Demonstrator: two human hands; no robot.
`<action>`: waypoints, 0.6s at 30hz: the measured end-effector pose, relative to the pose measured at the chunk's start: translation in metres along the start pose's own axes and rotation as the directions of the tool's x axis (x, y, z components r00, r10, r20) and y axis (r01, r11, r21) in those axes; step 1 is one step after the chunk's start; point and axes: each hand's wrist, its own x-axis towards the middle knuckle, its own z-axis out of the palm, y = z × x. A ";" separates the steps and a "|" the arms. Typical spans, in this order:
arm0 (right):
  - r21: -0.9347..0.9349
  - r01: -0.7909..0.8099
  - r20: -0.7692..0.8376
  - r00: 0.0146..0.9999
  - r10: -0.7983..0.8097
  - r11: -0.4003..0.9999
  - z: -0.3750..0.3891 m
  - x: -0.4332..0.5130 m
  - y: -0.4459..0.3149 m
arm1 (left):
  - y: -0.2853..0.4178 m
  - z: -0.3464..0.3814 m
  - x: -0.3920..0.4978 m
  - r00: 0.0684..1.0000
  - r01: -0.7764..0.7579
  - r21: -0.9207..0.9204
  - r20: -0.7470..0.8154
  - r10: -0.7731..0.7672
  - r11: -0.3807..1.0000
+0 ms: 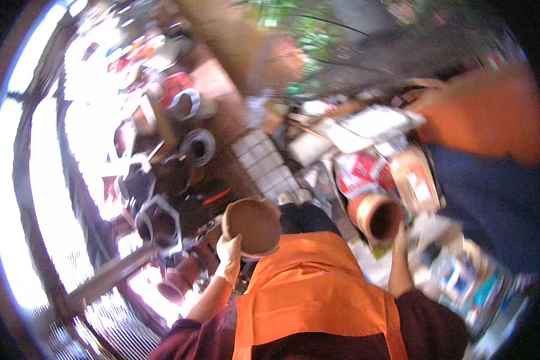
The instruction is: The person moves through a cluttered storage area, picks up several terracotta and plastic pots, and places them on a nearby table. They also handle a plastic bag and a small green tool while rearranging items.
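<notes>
My left hand [229,256], in a pale glove, grips the edge of a round clay-coloured dish or shallow pot [254,226] in front of my orange apron. At my right side, my right hand [401,240] is at the rim of a terracotta pot [378,218], which lies tilted with its dark opening towards me. The picture is blurred, and most of the right fingers are hidden or indistinct. A red and white bag [362,173] lies just beyond the terracotta pot.
On the left, many pots and a hexagonal planter [162,225] crowd a surface by bright windows. Pale blocks or tiles [265,162] lie ahead. White sheets or packs [364,126] and a cardboard box [414,180] are at right, beside a person in orange and dark blue [481,121].
</notes>
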 end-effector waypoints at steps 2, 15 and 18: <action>0.408 -0.521 0.317 0.851 0.418 0.750 -0.015 -0.011 0.057 | 0.002 -0.001 -0.001 0.998 0.022 0.078 -0.065 -0.017 0.997; -0.805 0.364 0.508 0.831 0.228 0.468 0.017 -0.005 0.017 | 0.024 0.006 0.006 0.997 -0.009 0.002 -0.080 0.009 1.000; -0.107 -0.448 0.196 0.866 0.461 0.888 0.017 -0.009 -0.010 | 0.038 0.002 -0.002 0.995 -0.033 -0.018 -0.098 0.031 0.999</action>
